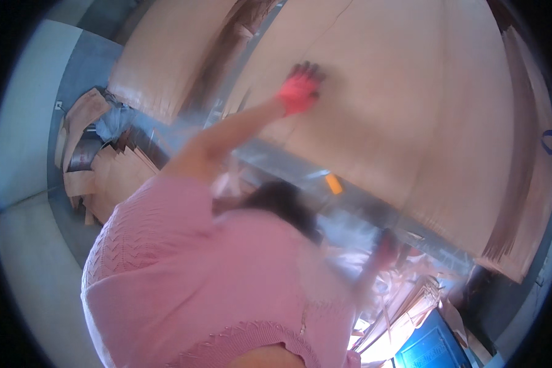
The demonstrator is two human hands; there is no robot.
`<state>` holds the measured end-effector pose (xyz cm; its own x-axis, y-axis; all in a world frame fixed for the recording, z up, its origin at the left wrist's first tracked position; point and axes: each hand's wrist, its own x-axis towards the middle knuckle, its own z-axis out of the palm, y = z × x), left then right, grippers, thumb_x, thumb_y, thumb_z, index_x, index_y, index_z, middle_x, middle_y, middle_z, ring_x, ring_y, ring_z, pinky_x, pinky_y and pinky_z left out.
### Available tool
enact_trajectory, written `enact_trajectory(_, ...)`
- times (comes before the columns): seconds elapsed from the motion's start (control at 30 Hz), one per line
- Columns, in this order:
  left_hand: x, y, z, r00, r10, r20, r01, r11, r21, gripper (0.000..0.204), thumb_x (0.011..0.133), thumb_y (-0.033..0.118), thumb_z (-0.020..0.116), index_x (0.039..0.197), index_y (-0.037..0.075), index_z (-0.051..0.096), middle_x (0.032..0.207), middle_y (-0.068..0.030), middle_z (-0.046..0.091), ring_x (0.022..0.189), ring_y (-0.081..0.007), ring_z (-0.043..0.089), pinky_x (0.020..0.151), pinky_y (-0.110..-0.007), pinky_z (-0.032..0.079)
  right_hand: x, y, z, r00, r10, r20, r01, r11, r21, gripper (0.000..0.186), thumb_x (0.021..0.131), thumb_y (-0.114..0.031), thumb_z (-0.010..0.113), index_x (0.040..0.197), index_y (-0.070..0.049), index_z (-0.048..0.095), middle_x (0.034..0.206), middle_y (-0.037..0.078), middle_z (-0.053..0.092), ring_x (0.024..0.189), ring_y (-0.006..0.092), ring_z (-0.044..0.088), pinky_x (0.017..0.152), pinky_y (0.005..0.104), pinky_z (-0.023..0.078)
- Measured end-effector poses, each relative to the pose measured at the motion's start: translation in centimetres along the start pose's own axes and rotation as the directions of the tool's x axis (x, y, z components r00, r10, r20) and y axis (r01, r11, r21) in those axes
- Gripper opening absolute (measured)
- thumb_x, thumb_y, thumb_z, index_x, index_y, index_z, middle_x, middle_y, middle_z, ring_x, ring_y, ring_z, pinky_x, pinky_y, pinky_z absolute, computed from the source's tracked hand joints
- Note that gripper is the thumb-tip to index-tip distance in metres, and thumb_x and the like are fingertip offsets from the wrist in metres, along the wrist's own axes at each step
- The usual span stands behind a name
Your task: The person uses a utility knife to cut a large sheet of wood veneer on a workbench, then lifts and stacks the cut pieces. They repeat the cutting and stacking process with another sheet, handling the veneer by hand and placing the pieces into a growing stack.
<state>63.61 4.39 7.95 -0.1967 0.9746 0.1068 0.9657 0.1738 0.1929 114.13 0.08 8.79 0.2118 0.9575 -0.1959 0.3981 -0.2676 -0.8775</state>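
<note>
Pink knit top (245, 264), short-sleeved; forearms bare. Left sleeve (181, 196) ends above the elbow in a plain, loose edge. Rows of small openwork zigzags (129, 242) over the left shoulder; smoother knit across the front. Ribbed band (260, 334) at the curved opening low in view, bordered by a pointed, lacy pattern. Left hand (302, 89): bright red glove (297, 97), fingertips dark, almost black. Right hand (385, 248): reddish and dark, blurred, finer detail lost.
</note>
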Motion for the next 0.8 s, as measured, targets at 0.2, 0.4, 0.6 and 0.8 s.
enact_trajectory(0.2,-13.5,-0.5,-2.9,0.969,0.236,-0.07,-0.245,0.953,-0.179,0.054,0.084,0.019,0.065,0.136,0.008,0.053,0.149,-0.0183,0.041,0.139,-0.0407,0.036,0.117,-0.055,0.023,1.4,-4.1,0.7,0.954,-0.27,0.132,0.279,0.633,-0.722,0.05,0.085,-0.027,0.07,0.128,-0.004,0.059,0.124,0.023,0.059,0.116,0.0386,0.054,0.099,0.0486,0.042)
enact_trajectory(0.4,-22.0,4.4,-2.8,0.917,0.397,0.04,-0.353,0.854,-0.382,0.043,0.079,0.01,0.069,0.121,0.006,0.061,0.139,-0.0213,0.048,0.135,-0.041,0.041,0.115,-0.057,0.028,-3.4,-5.1,10.9,0.753,-0.392,0.529,0.633,0.651,-0.418,0.053,0.082,-0.023,0.073,0.128,-0.004,0.057,0.128,0.018,0.057,0.12,0.0362,0.051,0.102,0.0453,0.04)
enact_trajectory(0.6,-20.6,3.2,-2.6,0.952,0.299,-0.064,-0.296,0.847,-0.442,0.04,0.08,0.008,0.068,0.12,0.007,0.061,0.139,-0.0204,0.049,0.134,-0.0414,0.042,0.116,-0.056,0.027,-4.8,-3.3,16.0,0.744,-0.24,0.624,0.644,0.506,-0.574,0.056,0.08,-0.029,0.074,0.126,-0.007,0.052,0.122,0.017,0.058,0.113,0.0361,0.056,0.09,0.0476,0.047)
enact_trajectory(0.8,-21.0,-0.4,-2.7,0.982,0.176,-0.069,-0.188,0.86,-0.475,0.042,0.081,0.005,0.066,0.123,0.007,0.061,0.139,-0.0185,0.051,0.136,-0.039,0.041,0.117,-0.054,0.026,-7.3,-1.1,10.4,0.675,0.072,0.734,0.425,0.776,-0.466,0.032,0.082,-0.02,0.072,0.107,-0.004,0.062,0.093,0.013,0.07,0.083,0.0277,0.068,0.074,0.0378,0.053)
